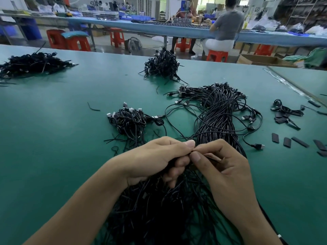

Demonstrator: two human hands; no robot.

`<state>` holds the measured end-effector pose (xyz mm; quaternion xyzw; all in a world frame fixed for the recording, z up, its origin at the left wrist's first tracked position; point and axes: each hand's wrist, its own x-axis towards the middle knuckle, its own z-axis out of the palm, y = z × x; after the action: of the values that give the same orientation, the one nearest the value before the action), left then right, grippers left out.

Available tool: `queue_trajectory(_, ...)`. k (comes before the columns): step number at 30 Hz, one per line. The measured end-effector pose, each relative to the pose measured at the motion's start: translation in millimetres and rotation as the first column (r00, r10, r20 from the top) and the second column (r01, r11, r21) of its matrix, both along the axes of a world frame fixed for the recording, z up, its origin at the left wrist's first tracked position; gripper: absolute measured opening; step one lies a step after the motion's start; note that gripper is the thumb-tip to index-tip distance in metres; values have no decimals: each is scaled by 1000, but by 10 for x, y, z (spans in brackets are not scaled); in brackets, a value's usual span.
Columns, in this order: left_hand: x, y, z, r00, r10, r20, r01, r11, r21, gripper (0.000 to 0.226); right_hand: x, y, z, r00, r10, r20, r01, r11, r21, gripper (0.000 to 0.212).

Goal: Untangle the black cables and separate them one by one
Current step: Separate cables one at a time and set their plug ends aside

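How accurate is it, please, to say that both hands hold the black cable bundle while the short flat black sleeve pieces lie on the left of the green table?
One slip: the head view shows the short flat black sleeve pieces on the right of the green table, not the left. The left hand and right hand both hold the black cable bundle.

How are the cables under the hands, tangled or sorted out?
Tangled: the cables cross every way in one messy heap.
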<state>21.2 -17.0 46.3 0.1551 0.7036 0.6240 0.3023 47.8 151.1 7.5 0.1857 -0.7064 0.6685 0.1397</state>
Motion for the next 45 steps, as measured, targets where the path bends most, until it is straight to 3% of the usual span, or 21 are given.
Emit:
queue_trajectory(6, -12, 114, -75, 974, 154, -165, -171, 981, -91, 53, -17, 1, -5, 997, -57, -57, 60, 996, 68, 7)
queue_trajectory(14, 24, 212, -114, 971, 200, 131, -217, 968, 126, 56, 46, -90, 25, 976, -182, -119, 175, 982, -65, 11)
queue_trajectory(20, 39, 235, -103, 938, 153, 310, -205, 969, 140, 76, 90, -110, 69, 975, -200, -93, 185, 972, -146, 6)
queue_trajectory(23, 35, 232, -116, 961, 114, 252, -134, 989, 66, 78, 90, -120, 77, 980, -193, -52, 180, 964, -198, 6)
queue_trajectory(26, 33, 226, -115, 965, 166, 204, -157, 986, -57, 67, 62, -108, 56, 970, -224, -96, 207, 966, -157, 8)
queue_trajectory(31, 7, 189, -129, 978, 177, -113, -201, 946, -256, 73, 24, -104, 0, 963, -255, -83, 242, 960, -138, 9)
queue_trajectory(34, -30, 181, -164, 918, 206, -339, -309, 907, -286, 74, 2, -74, -13, 955, -284, -83, 278, 957, -79, 8)
queue_trajectory(37, -85, 132, -207, 828, 270, -491, -432, 866, -252, 67, -13, -34, -41, 960, -278, 45, 279, 960, -24, 17)
queue_trajectory(40, -136, 35, -205, 711, 328, -622, -549, 812, -199, 63, -33, -1, -128, 925, -371, 82, 343, 907, 243, 24)
queue_trajectory(42, -161, -14, -199, 636, 372, -676, -616, 773, -154, 61, -36, -17, -191, 910, -413, 38, 337, 790, 512, 13)
queue_trajectory(45, -190, -14, -210, 581, 434, -688, -688, 714, -131, 63, -4, -94, -269, 912, -407, 42, 249, 634, 732, 21)
